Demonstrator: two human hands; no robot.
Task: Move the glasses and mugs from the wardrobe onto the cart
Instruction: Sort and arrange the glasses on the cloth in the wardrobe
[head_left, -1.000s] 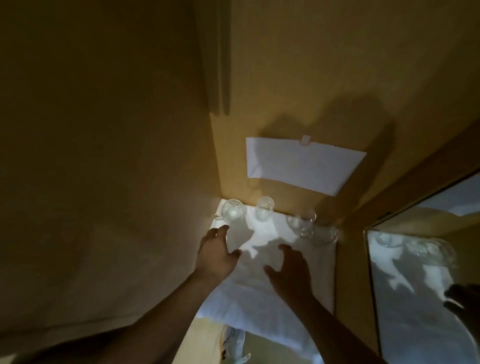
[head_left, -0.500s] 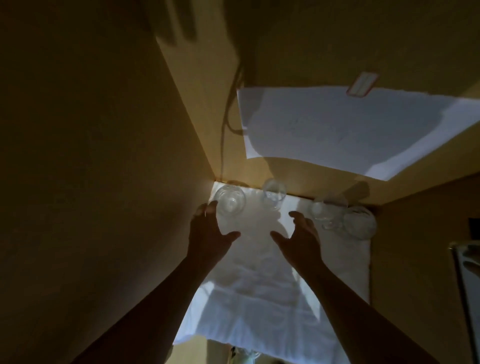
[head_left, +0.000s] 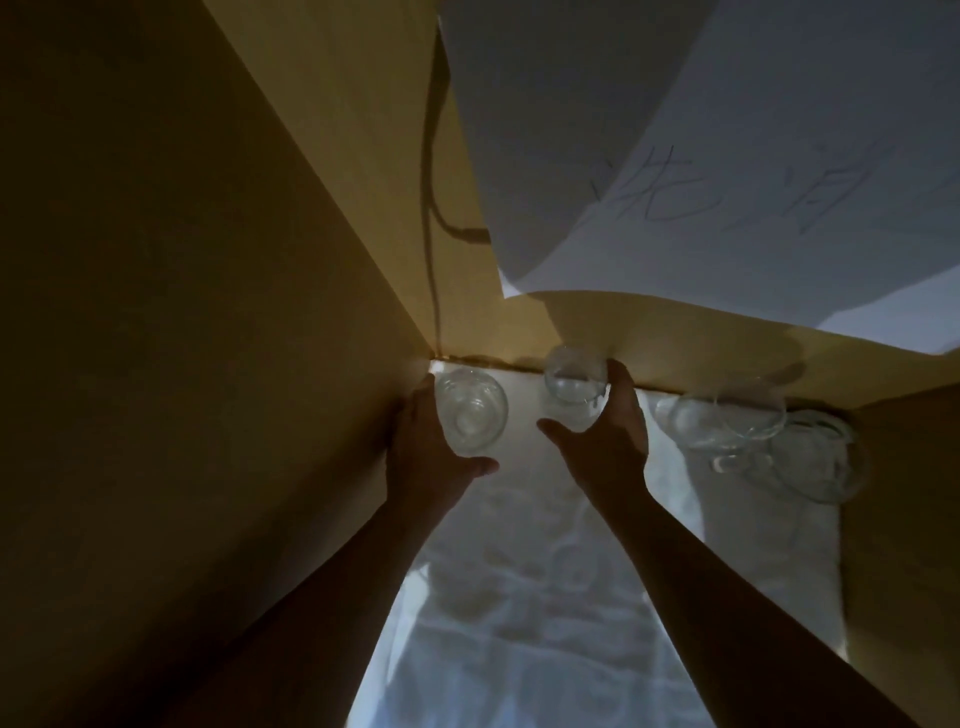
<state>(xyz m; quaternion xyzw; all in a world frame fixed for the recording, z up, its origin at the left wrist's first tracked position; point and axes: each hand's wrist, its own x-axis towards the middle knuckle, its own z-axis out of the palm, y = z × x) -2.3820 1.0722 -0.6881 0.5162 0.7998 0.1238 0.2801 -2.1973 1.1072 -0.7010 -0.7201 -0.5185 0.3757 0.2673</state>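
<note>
**Both hands now on glasses**

Closer in than half a second ago. Left hand (head_left: 434, 457) up from the white cloth (head_left: 545, 597), fingers (head_left: 415, 410) curled round the corner glass (head_left: 471, 418) by the wardrobe wall (head_left: 260, 312). Right hand (head_left: 605, 441) forward too, cupping the second glass (head_left: 574, 382). Beyond right, two more glasses (head_left: 727, 421) untouched; overhead, a sheet of paper (head_left: 727, 156).
</note>
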